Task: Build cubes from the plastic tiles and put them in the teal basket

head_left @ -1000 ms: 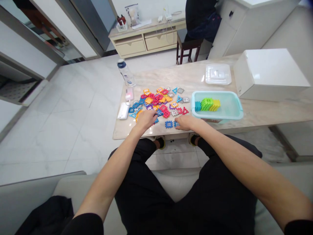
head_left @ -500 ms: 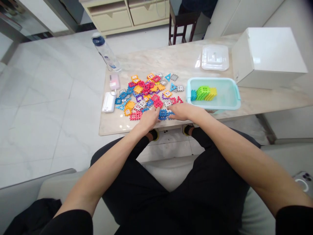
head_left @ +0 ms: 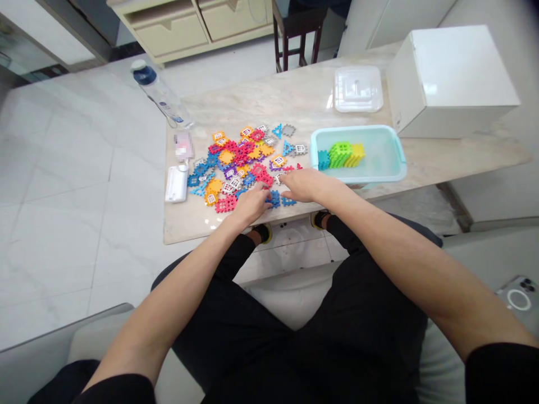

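Note:
Colourful plastic waffle-block pieces (head_left: 236,163) lie in a loose heap on the marble table (head_left: 269,106). My left hand (head_left: 251,205) rests at the heap's front edge, its fingertips beside a blue piece (head_left: 273,198). A pink piece (head_left: 225,205) lies just left of that hand. My right hand (head_left: 305,186) reaches left over the pieces, its fingers close to a white-and-grey piece (head_left: 278,178). Neither hand clearly holds anything, and my fingers hide some pieces. A teal plastic tub (head_left: 357,130) stands to the right, with green, yellow and teal blocks (head_left: 342,155) joined inside.
A clear plastic lid (head_left: 357,88) and a large white box (head_left: 450,84) stand behind the tub. A water bottle (head_left: 162,95), a white power bank (head_left: 177,185) and a blurred pink card (head_left: 184,146) lie left of the heap. A phone (head_left: 517,300) rests on the sofa.
My right hand has slid from the front blue pieces up the table toward the white-and-grey piece. My left hand has shifted slightly left. The view has tilted and moved.

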`<state>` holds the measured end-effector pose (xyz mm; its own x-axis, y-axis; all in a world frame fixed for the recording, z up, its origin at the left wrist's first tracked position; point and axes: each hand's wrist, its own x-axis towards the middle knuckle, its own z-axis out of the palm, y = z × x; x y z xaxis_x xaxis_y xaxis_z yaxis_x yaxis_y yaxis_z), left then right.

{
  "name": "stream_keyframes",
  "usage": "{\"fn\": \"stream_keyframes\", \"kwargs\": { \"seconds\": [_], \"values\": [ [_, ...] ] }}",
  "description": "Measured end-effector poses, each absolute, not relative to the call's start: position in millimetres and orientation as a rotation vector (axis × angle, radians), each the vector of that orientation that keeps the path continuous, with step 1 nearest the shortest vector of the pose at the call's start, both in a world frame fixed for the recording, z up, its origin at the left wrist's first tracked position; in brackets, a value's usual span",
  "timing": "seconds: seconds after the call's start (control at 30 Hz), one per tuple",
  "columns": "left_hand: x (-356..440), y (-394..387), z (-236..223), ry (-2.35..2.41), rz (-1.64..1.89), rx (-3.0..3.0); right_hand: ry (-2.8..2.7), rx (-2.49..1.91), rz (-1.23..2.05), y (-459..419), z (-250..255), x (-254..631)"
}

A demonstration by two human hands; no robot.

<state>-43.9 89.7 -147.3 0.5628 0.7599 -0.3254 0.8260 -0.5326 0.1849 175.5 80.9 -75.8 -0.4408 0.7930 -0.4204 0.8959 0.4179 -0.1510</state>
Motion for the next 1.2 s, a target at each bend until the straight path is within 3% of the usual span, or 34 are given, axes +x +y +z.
{"fn": "stream_keyframes", "kwargs": {
  "seconds": [0.67, 1.2],
  "values": [
    [-42.2, 85.4, -148.8, 1.347, -0.323, 2.445, 2.357, 1.473, -0.463, 75.6, -140.7, 177.7],
    [-48.4, 88.7, -157.5, 1.22, -0.244, 2.485, 2.477, 1.421, -0.525, 76.4, -155.3, 183.9]
  ]
}}
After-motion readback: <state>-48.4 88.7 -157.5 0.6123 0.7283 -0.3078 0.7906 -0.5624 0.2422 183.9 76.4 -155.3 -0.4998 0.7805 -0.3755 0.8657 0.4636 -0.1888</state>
